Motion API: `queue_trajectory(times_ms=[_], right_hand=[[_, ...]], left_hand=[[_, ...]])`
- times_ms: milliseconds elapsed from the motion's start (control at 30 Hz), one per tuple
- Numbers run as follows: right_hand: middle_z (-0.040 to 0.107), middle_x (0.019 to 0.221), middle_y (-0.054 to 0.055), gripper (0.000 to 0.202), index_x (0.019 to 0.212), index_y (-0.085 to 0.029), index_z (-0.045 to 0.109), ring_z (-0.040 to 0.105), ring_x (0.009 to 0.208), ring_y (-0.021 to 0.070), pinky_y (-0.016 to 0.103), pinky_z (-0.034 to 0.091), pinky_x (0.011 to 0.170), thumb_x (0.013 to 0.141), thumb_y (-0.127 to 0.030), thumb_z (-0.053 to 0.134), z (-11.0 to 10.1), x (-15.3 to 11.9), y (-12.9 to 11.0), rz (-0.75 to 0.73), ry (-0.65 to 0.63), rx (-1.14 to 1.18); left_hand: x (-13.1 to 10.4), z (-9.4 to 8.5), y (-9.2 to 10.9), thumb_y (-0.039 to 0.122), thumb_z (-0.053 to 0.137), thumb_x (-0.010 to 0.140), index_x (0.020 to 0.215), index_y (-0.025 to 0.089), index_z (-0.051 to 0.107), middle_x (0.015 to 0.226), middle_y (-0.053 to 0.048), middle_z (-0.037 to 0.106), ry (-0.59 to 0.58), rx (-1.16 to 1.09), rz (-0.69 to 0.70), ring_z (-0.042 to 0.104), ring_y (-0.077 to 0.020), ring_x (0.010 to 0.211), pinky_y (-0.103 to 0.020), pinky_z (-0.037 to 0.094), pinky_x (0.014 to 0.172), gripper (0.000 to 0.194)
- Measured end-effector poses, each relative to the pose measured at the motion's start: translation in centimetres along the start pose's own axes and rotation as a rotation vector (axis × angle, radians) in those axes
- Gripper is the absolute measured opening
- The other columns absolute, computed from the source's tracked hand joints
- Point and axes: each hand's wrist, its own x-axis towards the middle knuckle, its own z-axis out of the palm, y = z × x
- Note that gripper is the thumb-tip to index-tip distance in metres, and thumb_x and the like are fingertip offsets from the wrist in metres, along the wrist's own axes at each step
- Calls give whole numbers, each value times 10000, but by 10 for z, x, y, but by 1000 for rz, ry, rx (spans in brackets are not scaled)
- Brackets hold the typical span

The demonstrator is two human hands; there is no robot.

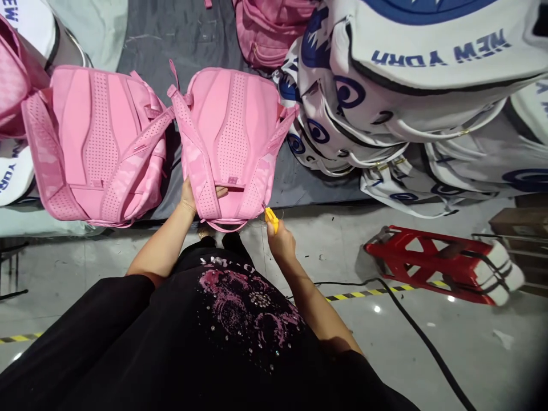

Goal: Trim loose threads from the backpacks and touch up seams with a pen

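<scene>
A pink backpack [240, 125] lies on the dark-covered table in front of me, its back panel and two shoulder straps facing up. My left hand [190, 198] grips it at the lower left. Its palm goes under the left shoulder strap [194, 154], and fingertips show on the strap's inner side. In my right hand [280, 237] is a yellow-handled tool [271, 219] with a thin metal tip, which looks like thread snips. That tip is at the backpack's lower right edge, by the right strap; whether its blades are apart is too small to tell.
A second pink backpack [100, 142] lies to the left on the dark table cover [180, 34]. White and blue bags [411, 97] are piled at the right, with another pink bag [269, 34] behind. On the floor are a red frame [428, 260] and a black cable [411, 319].
</scene>
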Motion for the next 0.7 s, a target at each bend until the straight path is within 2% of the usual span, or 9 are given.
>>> queue_trajectory(times_ms=[133, 300, 400, 533, 600, 700], right_hand=[[728, 923, 121, 363, 1202, -159, 587, 678, 784, 228, 291, 326, 609, 1062, -413, 369, -5, -7, 2, 41, 4, 44], [704, 798, 86, 334, 1147, -154, 606, 639, 676, 205, 274, 276, 568, 1059, -388, 385, 13, -68, 23, 71, 21, 67], [721, 819, 83, 274, 1138, -146, 600, 642, 677, 186, 262, 261, 576, 1051, -347, 437, 25, -91, 17, 42, -60, 57], [743, 892, 91, 319, 1143, -164, 580, 690, 773, 195, 264, 289, 598, 1067, -418, 402, 27, -77, -11, 10, -128, 18], [748, 922, 104, 358, 1158, -170, 574, 713, 833, 214, 269, 327, 620, 1068, -454, 377, 22, -67, -20, 12, -158, -27], [754, 934, 121, 370, 1164, -171, 586, 735, 884, 247, 285, 391, 658, 1068, -450, 363, 14, -64, -24, -12, -165, -50]], left_hand=[[10, 15, -2, 600, 335, 907, 1334, 93, 531, 1211, -205, 670, 15, -51, 13, 644, -385, 1195, -575, 549, 970, 692], [18, 29, 3, 622, 302, 909, 1300, 107, 554, 1145, -190, 690, 44, -56, 29, 648, -372, 1184, -564, 540, 987, 693], [22, 33, 2, 610, 315, 907, 1279, 124, 566, 1100, -170, 706, 28, -52, 14, 662, -356, 1161, -547, 539, 992, 662], [31, 39, 0, 597, 301, 912, 1217, 140, 588, 1031, -158, 721, 58, -5, -5, 712, -334, 1010, -511, 580, 899, 620], [29, 42, 2, 574, 304, 917, 1186, 138, 594, 999, -159, 720, 108, 92, 2, 716, -323, 972, -494, 586, 884, 589], [0, 44, 2, 473, 310, 938, 1226, 138, 572, 1082, -166, 707, 261, 531, 195, 671, -318, 1123, -503, 548, 977, 514]])
